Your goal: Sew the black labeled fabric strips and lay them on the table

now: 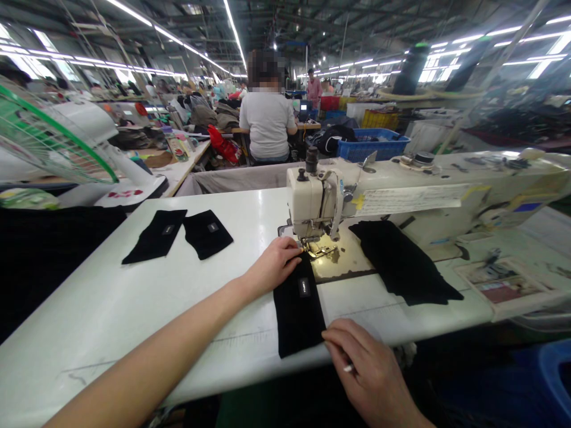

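Observation:
A black fabric piece (300, 324) with a small dark label (304, 288) lies below the needle area of a cream sewing machine (307, 199). Its top end is at the presser foot (317, 252). My left hand (279, 261) has its fingers closed on the piece's upper left edge, close beside the foot. Near the table's front edge my right hand (363, 362) pinches the lower right corner of the same piece. A small white object (348, 368) shows between its fingers; what it is I cannot make out.
Two labelled black pieces (156, 236) (208, 234) lie on the white table (178, 309) at left. More black fabric (404, 261) lies right of the needle. A parts tray (504, 282) is further right, a fan (57, 134) at far left. A person (267, 125) sits ahead.

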Demonstrator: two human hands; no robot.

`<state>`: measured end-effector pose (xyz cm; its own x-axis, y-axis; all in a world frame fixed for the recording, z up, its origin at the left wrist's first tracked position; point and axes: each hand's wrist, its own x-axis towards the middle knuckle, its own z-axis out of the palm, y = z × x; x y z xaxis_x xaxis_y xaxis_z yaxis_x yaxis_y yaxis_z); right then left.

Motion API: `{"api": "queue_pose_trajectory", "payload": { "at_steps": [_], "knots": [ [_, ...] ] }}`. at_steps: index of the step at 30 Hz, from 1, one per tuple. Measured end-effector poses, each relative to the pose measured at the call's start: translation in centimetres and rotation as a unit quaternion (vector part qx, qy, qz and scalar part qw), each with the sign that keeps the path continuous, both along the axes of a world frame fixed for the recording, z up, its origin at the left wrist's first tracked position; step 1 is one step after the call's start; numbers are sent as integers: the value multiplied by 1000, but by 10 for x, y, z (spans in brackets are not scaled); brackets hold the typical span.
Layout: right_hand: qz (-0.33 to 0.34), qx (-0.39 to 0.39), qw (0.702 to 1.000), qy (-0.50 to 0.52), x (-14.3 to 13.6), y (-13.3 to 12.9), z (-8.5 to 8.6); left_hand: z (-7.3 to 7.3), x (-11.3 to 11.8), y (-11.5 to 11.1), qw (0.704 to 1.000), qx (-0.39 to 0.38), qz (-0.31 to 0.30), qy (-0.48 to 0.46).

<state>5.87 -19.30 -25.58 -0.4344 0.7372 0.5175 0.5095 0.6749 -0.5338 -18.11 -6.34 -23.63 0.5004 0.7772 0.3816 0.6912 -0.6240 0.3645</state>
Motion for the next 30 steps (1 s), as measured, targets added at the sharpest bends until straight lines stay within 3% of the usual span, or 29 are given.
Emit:
{"api": "queue_pose_trajectory", "payload": {
  "at_steps": [6,15,22,26,30],
  "knots": [
    [3,-10,1000,-5,0,0,3,4,0,-1,1000,2,1,11],
    [15,-37,998,-38,-5,0,2,12,-5,-1,993,32,-10,115],
    [7,-34,998,-58,-5,2,4,15,-4,-1,987,29,20,156],
    [15,12,997,-78,-1,-2,5,21,6,-34,987,44,44,151],
    [17,57,994,-93,3,-6,5,27,20,-92,987,-6,-119,104]
  ]
}}
